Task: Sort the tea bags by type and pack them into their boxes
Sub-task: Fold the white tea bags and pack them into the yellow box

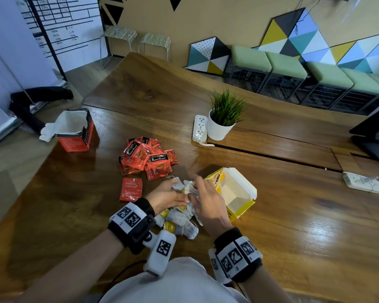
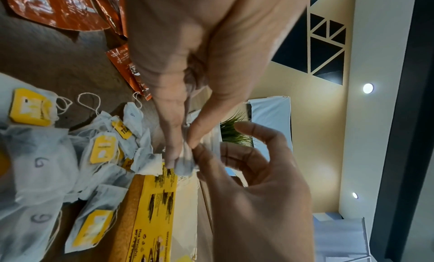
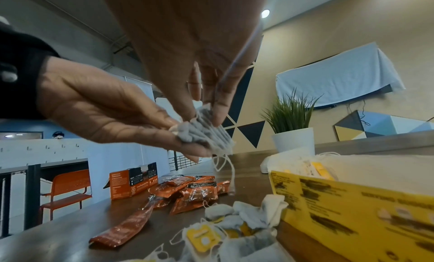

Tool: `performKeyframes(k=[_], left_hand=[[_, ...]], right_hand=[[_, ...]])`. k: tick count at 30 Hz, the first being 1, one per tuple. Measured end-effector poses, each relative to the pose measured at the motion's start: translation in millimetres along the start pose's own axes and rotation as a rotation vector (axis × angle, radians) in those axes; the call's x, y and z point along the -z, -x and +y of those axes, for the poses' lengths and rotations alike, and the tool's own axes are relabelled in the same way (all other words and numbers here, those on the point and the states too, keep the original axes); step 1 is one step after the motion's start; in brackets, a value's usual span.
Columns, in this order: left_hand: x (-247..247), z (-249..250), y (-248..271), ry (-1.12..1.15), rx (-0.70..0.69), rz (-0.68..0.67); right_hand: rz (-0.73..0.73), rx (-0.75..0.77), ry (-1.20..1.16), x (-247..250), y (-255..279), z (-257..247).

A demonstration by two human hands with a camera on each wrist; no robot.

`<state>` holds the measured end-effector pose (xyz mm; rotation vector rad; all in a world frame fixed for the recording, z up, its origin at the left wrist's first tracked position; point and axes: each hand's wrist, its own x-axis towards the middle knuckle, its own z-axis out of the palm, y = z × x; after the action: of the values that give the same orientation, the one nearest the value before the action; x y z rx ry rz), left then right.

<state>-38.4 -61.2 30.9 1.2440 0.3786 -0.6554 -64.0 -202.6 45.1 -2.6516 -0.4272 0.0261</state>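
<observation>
White paper tea bags (image 1: 179, 224) lie heaped nearest us, just left of the yellow box (image 1: 239, 193). Above them our left hand (image 1: 166, 196) and right hand (image 1: 206, 200) pinch one small stack of bags (image 3: 206, 134) between fingertips (strings dangling), beside the box's open top. Red foil packets (image 1: 147, 159) sit farther left of it, the red box (image 1: 77, 132) beyond.

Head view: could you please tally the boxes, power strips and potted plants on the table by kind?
Red box: 1
Yellow box: 1
Power strips, one beside the plant, one far right: 2
Potted plant: 1
Total: 5
</observation>
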Motion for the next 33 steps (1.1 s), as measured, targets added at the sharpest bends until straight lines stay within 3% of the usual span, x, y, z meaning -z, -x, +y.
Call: performKeyframes(k=[7,12,17,25,33], left_hand=[[-1,5,3,0.06,-0.028,0.003],[-2,15,8,0.154,0.012,-0.121],[-7,13,4,0.136,0.018,-0.12],[-13,14,2,0.169,0.107,-0.166],[-12,6,-5,0.076,0.073,-0.094]], right_hand=[[0.01,0.009,-0.09,-2,5,2],[0.078,0.017,-0.218,-5,15,11],[0.121,-0.023,-0.32,-5,20,16],[0.173,0.048,-0.291,-7,19,21],[0.153,0.079,-0.234,-4,20,19]])
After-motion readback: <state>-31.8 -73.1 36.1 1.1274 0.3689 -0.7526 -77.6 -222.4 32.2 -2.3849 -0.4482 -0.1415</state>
